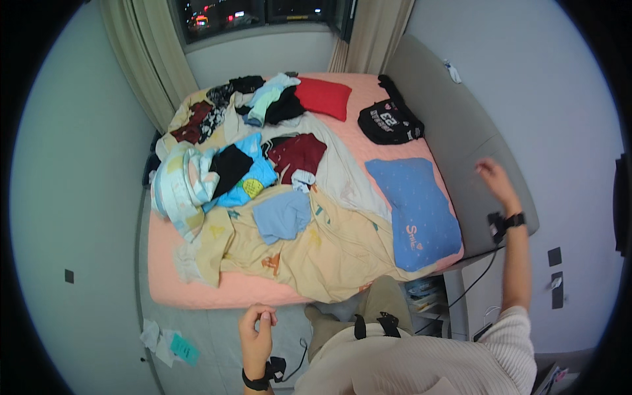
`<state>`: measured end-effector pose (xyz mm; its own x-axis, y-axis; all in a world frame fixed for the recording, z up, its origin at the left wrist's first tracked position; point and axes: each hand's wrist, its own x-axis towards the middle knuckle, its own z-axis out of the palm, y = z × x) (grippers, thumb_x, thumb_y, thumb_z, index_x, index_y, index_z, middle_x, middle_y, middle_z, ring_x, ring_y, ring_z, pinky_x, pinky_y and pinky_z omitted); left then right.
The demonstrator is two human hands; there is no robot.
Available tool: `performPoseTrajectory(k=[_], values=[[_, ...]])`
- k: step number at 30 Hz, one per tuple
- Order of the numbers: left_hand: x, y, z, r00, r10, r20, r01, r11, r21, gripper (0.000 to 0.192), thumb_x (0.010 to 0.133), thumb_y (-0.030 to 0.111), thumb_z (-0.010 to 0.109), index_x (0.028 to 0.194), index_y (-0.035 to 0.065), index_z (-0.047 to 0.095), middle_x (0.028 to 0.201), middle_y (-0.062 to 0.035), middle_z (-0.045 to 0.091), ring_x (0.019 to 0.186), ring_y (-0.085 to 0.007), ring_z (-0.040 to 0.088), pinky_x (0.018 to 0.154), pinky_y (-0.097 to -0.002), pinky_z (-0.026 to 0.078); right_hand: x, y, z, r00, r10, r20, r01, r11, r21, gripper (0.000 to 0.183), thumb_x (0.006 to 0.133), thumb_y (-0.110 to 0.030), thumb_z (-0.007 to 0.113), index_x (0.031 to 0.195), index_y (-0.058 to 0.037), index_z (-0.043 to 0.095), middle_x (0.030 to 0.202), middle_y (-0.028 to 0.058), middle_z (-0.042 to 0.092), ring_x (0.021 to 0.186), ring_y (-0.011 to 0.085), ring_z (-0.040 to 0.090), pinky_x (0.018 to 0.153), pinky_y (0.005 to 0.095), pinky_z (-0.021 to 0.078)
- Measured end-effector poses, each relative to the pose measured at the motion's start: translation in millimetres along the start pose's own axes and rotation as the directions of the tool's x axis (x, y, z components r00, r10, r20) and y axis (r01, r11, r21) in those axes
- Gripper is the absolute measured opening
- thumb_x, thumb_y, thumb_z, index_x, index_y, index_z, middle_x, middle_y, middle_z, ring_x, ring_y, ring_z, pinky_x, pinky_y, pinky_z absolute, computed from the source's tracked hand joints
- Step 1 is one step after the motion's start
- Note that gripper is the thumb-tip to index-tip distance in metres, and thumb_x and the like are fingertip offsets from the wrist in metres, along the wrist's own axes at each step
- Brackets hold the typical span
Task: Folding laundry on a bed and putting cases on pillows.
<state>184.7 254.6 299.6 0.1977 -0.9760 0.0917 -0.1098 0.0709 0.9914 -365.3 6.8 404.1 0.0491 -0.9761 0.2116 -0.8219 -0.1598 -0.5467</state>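
My left hand [256, 330] hangs in front of the bed's near edge, over the floor, its fingers loosely curled with a gap to the thumb. It holds nothing. My right hand [495, 181] is raised in front of the grey headboard [469, 138], empty, fingers relaxed. Before me a pale yellow patterned blanket [316, 256] lies rumpled on the bed. On it rest a folded light-blue cloth [281, 217], a dark red garment [298, 153] and a bright blue garment [242, 190] partly under a black cloth [231, 167]. A bunched pastel quilt [180, 185] sits to the left.
A blue pillow [419, 212], a black bag [390, 121] and a red pillow [323, 97] lie on the pink mattress [187, 286]. More clothes [276, 101] are heaped at the far side. Papers [163, 343] lie on the floor. A cable [474, 284] runs from my right wrist.
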Motion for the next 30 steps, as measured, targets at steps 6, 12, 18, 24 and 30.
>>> performPoseTrajectory(k=[6, 12, 18, 24, 30], values=[[14.2, -19.4, -12.7, 0.991, -0.100, -0.085, 0.102, 0.994, 0.025, 0.011, 0.088, 0.002, 0.048, 0.087, -0.0019, 0.058, 0.069, -0.0048, 0.055, 0.065, -0.0115, 0.053, 0.062, -0.0240, 0.043, 93.7, -87.8, -106.2, 0.969, -0.198, -0.151, 0.174, 0.972, -0.157, 0.020, 0.087, -0.017, 0.055, 0.100, -0.0014, 0.057, 0.094, 0.0074, 0.062, 0.089, 0.0154, 0.056, 0.082, 0.0299, 0.0440], [89.8, -15.4, 15.0, 0.997, 0.039, -0.065, -0.054, 0.969, -0.242, 0.028, 0.094, 0.018, 0.044, 0.111, -0.0033, 0.050, 0.099, -0.0140, 0.059, 0.089, -0.0178, 0.058, 0.078, -0.0289, 0.047, 181.0, -128.6, -86.2, 0.963, -0.226, -0.150, 0.201, 0.966, -0.166, 0.025, 0.084, -0.020, 0.058, 0.101, -0.0014, 0.057, 0.095, 0.0097, 0.062, 0.090, 0.0193, 0.057, 0.081, 0.0323, 0.0458], [263.5, -49.8, 51.1, 0.998, 0.062, 0.032, -0.033, 0.828, -0.560, 0.063, 0.095, 0.049, 0.033, 0.137, 0.0019, 0.028, 0.129, -0.0196, 0.047, 0.111, -0.0272, 0.051, 0.090, -0.0397, 0.043, 321.4, -89.6, 42.3, 0.949, -0.312, 0.039, 0.314, 0.942, -0.117, 0.031, 0.081, -0.019, 0.064, 0.105, -0.0023, 0.055, 0.094, 0.0103, 0.061, 0.089, 0.0180, 0.057, 0.079, 0.0315, 0.0466], [515.7, -93.6, 132.8, 0.979, -0.042, 0.201, 0.178, 0.662, -0.728, 0.067, 0.092, 0.053, 0.037, 0.139, 0.0060, 0.028, 0.136, -0.0195, 0.041, 0.122, -0.0315, 0.043, 0.095, -0.0457, 0.039, 524.9, 49.7, 231.6, 0.976, -0.204, 0.072, 0.202, 0.979, 0.034, 0.048, 0.073, -0.030, 0.071, 0.108, -0.0017, 0.056, 0.089, 0.0151, 0.062, 0.083, 0.0257, 0.060, 0.076, 0.0355, 0.0485], [734.8, -274.8, 227.4, 0.921, -0.266, 0.283, 0.388, 0.573, -0.722, 0.065, 0.090, 0.054, 0.040, 0.138, 0.0108, 0.031, 0.138, -0.0162, 0.037, 0.121, -0.0295, 0.042, 0.096, -0.0479, 0.037, 660.7, 188.7, 499.0, 0.974, 0.099, 0.202, -0.145, 0.963, 0.227, 0.079, 0.068, -0.036, 0.075, 0.131, -0.0056, 0.038, 0.113, 0.0245, 0.053, 0.105, 0.0355, 0.055, 0.091, 0.0368, 0.0441]])
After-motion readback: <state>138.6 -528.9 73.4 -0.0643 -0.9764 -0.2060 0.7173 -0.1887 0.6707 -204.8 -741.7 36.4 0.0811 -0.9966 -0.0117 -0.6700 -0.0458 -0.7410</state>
